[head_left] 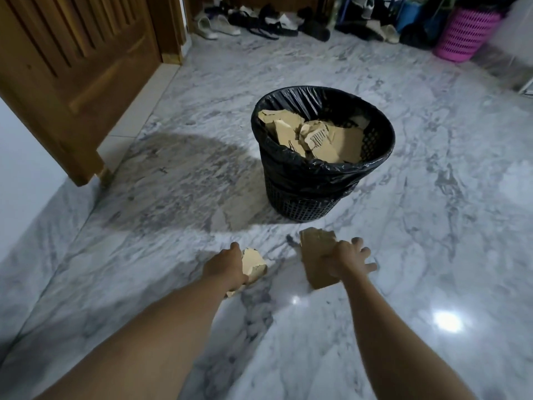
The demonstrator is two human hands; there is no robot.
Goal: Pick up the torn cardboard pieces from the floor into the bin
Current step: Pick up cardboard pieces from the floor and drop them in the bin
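A black mesh bin (305,197) lined with a black bag stands on the marble floor ahead of me. Several torn cardboard pieces (320,137) lie inside it. My left hand (225,265) is closed on a small ragged cardboard piece (252,264), low over the floor. My right hand (347,259) grips a larger flat cardboard piece (315,256) by its right edge, with the outer fingers spread. Both hands are just in front of the bin, nearer to me.
A wooden door (72,67) stands open at the left. Shoes (259,21) line the far wall, with a pink basket (464,34) at the back right. Marble floor (432,197) surrounds the bin.
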